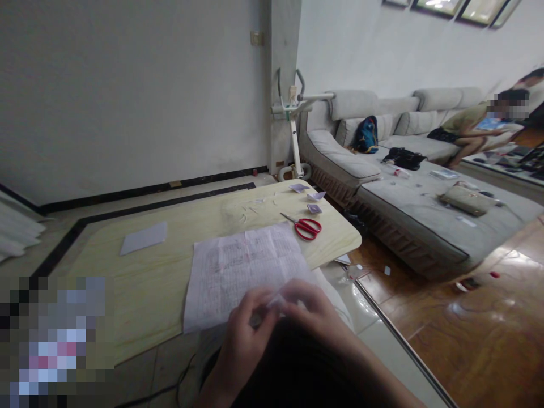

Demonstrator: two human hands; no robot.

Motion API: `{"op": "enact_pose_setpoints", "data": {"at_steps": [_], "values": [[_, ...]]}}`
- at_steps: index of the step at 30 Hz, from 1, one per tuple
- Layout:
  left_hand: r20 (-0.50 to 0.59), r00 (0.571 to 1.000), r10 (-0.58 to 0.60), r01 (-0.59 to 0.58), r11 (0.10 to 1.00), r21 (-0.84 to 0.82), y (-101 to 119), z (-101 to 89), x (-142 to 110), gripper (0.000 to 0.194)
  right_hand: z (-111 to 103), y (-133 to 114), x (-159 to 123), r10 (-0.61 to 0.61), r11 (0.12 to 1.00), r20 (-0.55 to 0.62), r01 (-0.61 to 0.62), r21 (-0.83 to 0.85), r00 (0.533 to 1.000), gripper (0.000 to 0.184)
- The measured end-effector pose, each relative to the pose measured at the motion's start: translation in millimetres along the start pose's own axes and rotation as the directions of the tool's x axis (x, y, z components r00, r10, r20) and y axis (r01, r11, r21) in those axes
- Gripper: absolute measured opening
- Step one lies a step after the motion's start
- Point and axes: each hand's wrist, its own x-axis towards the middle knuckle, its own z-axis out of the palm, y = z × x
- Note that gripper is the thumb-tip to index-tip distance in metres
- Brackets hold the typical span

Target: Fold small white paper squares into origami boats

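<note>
Close to my body, my left hand [250, 326] and my right hand [312, 303] meet with fingers pinched together. Between them is a small piece of white paper [276, 299], mostly covered by the fingers and blurred. Just beyond, a large creased sheet of printed paper [242, 263] lies on the pale yellow table [127, 300]. Red-handled scissors [307, 228] rest past its far right corner, blades slightly apart. Three small folded papers [314, 209] stand near the table's far right end. Thin paper scraps [250, 209] are scattered left of them.
A plain white sheet [144, 238] lies on the table's left part. Beyond the table's right edge stands a grey sofa [416, 218] with bags on it. People sit at its far end. White exercise equipment [294, 136] stands behind the table. A pixelated patch covers the lower left.
</note>
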Motion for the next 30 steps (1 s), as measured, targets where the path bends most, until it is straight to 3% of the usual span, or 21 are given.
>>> {"op": "enact_pose_setpoints", "data": {"at_steps": [7, 9, 12, 20, 26, 30], "values": [[-0.008, 0.995, -0.098, 0.098, 0.994, 0.037, 5, -1.3, 3, 0.014, 8, 1, 2, -0.061, 0.998, -0.109, 0.061, -0.004, 0.992, 0.016], [0.031, 0.992, -0.122, 0.122, 0.992, 0.013, 9, -1.1, 6, 0.009, 7, -1, 2, -0.038, 0.999, -0.108, 0.041, 0.024, 0.993, 0.017], [0.117, 0.983, -0.144, 0.146, 0.989, -0.017, 13, -0.9, 9, 0.017, 6, -3, 1, 0.012, 0.996, -0.093, -0.004, 0.084, 0.996, 0.018], [0.186, 0.967, -0.172, 0.188, 0.98, -0.072, 12, -1.3, 6, 0.023, 9, -2, 3, 0.17, 0.923, -0.039, -0.145, 0.356, 0.985, 0.016], [0.184, 0.967, -0.177, 0.182, 0.983, -0.008, 6, 0.2, 7, 0.022, 10, -1, 2, 0.139, 0.972, -0.051, -0.126, 0.196, 0.989, 0.015], [0.204, 0.956, -0.212, 0.197, 0.976, 0.093, 6, 1.6, 6, 0.023, 10, 0, 1, 0.09, 0.978, -0.105, -0.067, 0.2, 0.99, 0.014]]}}
